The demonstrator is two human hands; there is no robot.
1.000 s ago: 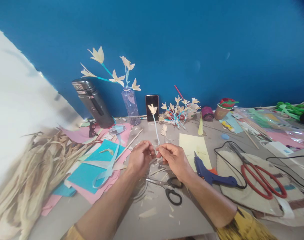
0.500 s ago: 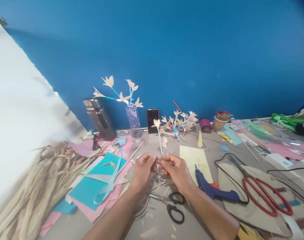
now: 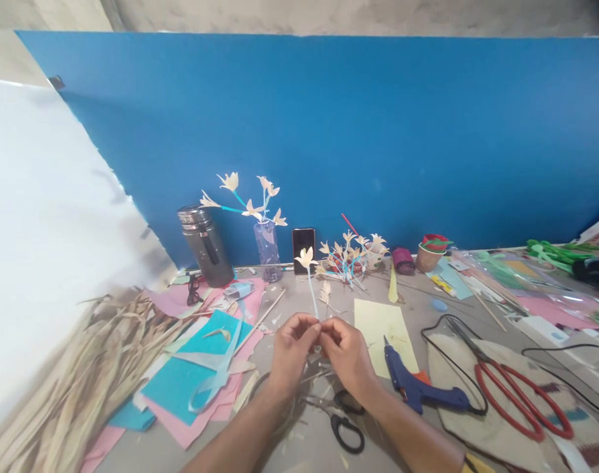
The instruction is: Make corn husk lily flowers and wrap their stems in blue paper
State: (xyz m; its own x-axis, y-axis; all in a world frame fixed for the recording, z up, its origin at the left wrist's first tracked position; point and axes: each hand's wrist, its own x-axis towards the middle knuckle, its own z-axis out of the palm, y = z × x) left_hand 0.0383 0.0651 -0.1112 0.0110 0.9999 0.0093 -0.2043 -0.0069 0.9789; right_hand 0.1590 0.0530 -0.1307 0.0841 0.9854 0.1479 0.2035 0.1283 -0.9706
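My left hand (image 3: pixel 293 351) and my right hand (image 3: pixel 347 358) meet at the middle of the table, fingertips pinched together. Between them stands a handmade cream flower (image 3: pixel 306 257), upright on a pale, light-blue stem, its lower end hidden in my fingers. Just behind my hands is a smaller cream bud (image 3: pixel 326 293) on a thin stem. Black-handled scissors (image 3: pixel 347 433) lie below my right wrist, partly covered by it. A blue glue gun (image 3: pixel 420 387) rests to the right of my right hand, its nozzle over a pale yellow sheet (image 3: pixel 381 322).
Dried husk strips (image 3: pixel 58 368) heap at the left, beside blue paper (image 3: pixel 181 384) and pink sheets. Along the back stand a dark flask (image 3: pixel 208 253), a purple bottle (image 3: pixel 267 253) with flowers, a phone (image 3: pixel 304 246) and a flower cluster (image 3: pixel 349 259). Large red-handled scissors (image 3: pixel 521 401) lie right.
My view has tilted upward, showing more wall above the blue panel. My hands have drawn closer together, and the flower has turned so its petals show spread out.
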